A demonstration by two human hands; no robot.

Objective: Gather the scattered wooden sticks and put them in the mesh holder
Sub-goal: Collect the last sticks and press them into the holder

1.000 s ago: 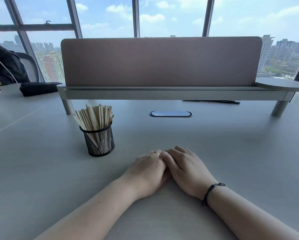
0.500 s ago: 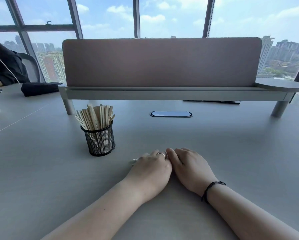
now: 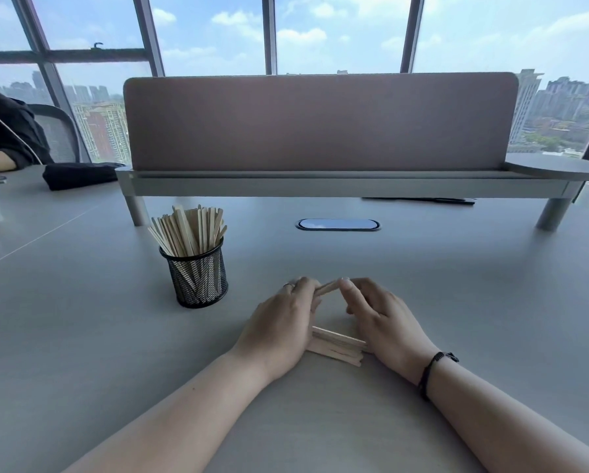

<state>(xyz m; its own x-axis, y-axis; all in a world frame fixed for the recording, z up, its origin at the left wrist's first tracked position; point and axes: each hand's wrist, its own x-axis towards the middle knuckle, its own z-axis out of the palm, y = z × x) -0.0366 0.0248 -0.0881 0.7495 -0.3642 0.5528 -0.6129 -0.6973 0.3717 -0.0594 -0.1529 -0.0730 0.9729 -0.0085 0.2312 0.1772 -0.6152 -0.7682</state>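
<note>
Loose sticks (image 3: 337, 346): small pile flat on the desk (image 3: 81, 336), long axes crosswise, wedged between my palm heels. My left hand (image 3: 279, 329) and right hand (image 3: 381, 319): fingers curled inward, pinching more sticks at the tips. Mesh holder (image 3: 197, 278): beyond and left of the pile, nearer my left hand, upright, crowded with standing sticks.

A high-rise office is indicated: a grey shared desk (image 3: 81, 336) is fitted with a privacy divider (image 3: 320, 124) and cable grommet (image 3: 337, 224), and city towers are seen through tall windows (image 3: 337, 32).
</note>
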